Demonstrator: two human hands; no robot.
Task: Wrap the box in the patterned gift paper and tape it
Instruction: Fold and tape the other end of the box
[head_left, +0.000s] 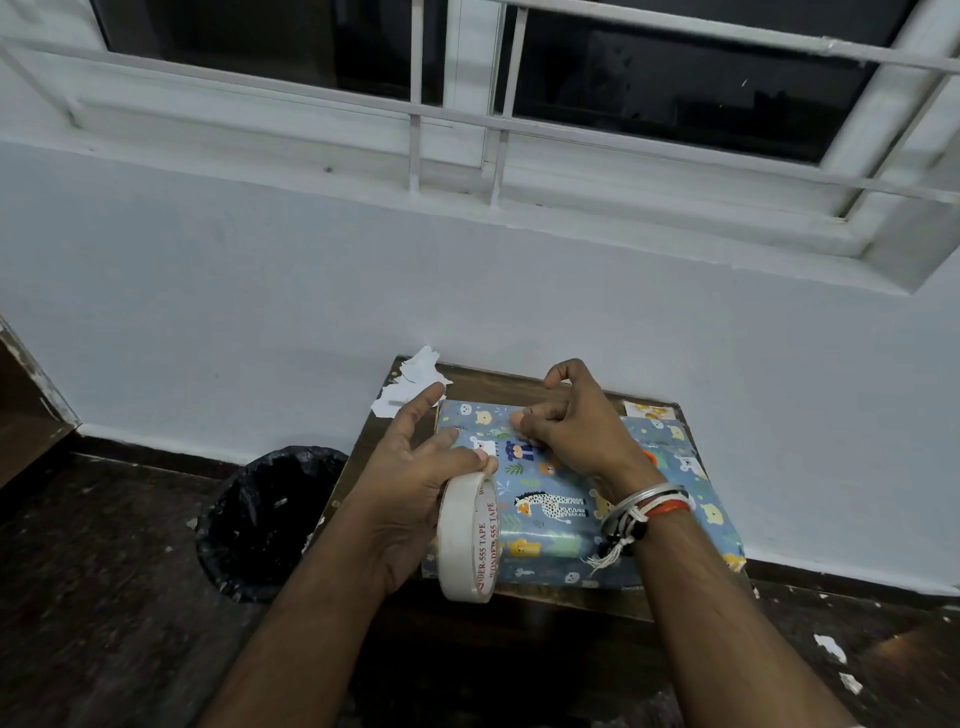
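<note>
Nearest, at 7 o'clock, the left hand (410, 473) grips a tape roll (467, 540) against the box's (675, 499) 9 o'clock edge. Toward 12, the right hand (571, 426) rests curled on top; whether it pinches a tape end cannot be told. Covered in animal-print gift paper (545, 480), the box lies dead ahead, long axis seemingly 9 to 3, right hand nearer its middle. It sits on a dark desk (545, 597) against a white wall (208, 312) under a barred window (675, 104). A bin (270, 519) stands at 9 o'clock.
</note>
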